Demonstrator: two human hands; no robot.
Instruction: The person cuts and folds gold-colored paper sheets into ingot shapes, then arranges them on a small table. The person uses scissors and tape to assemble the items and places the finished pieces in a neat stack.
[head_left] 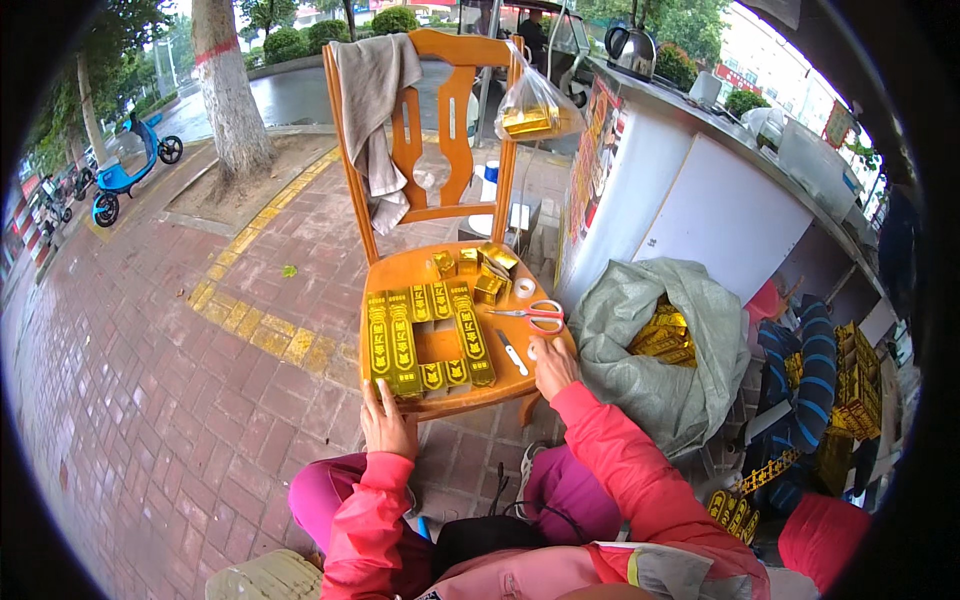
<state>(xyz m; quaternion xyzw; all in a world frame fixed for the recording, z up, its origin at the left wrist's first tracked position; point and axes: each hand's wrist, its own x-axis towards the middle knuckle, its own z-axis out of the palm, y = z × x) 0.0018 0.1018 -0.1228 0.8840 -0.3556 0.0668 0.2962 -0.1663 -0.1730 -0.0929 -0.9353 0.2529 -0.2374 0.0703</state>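
Several gold boxes with dark lettering form a rectangular frame (403, 350) with a square gap in its middle, lying on the seat of a wooden chair (470, 402). My left hand (388, 422) has its fingers stretched out, touching the frame's near left corner. At the seat's right edge my right hand (556, 370) is closed on what looks like a small white tape roll (534, 347), partly covered by the fingers. Between the frame and that hand lies a white-handled knife (512, 354). Scissors (532, 314) with red and white handles and another tape roll (524, 288) lie farther back.
Small gold boxes (490, 275) cluster at the seat's back. A towel (375, 110) and a plastic bag (535, 115) hang on the backrest. Right of the chair stands a woven sack (650, 370) of gold pieces, beside a counter (700, 210). More gold packages (857, 385) are stacked far right.
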